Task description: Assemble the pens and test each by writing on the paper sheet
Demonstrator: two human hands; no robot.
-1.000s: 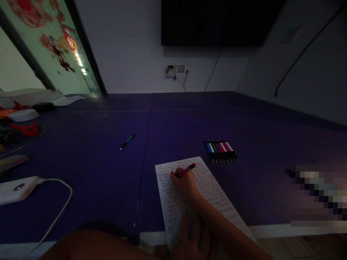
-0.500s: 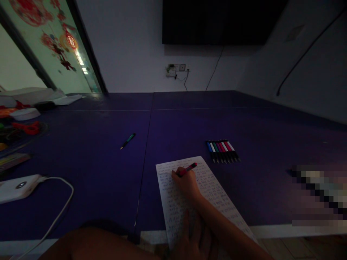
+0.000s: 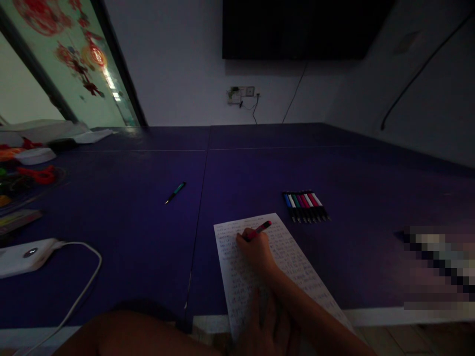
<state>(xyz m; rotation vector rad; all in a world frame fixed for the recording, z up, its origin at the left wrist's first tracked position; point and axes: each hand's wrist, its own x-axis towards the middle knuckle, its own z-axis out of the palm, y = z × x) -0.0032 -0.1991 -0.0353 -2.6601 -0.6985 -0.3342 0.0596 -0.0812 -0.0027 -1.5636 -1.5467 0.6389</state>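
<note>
In the head view, the right hand (image 3: 257, 248) grips a pink-and-black pen (image 3: 263, 227) over the written sheet's (image 3: 288, 257) upper lines. Nearer the body, the left hand (image 3: 265, 329) lies with fingers spread on it. Beyond, rightward, is a pen row (image 3: 306, 206). Little has shifted this past second; the pen's place on the page seems unchanged.

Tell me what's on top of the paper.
On the paper are the right hand, holding a pink-and-black pen, and the left hand lower down. Handwriting shows around them; whatever lies beneath the hands and forearm is covered.
</note>
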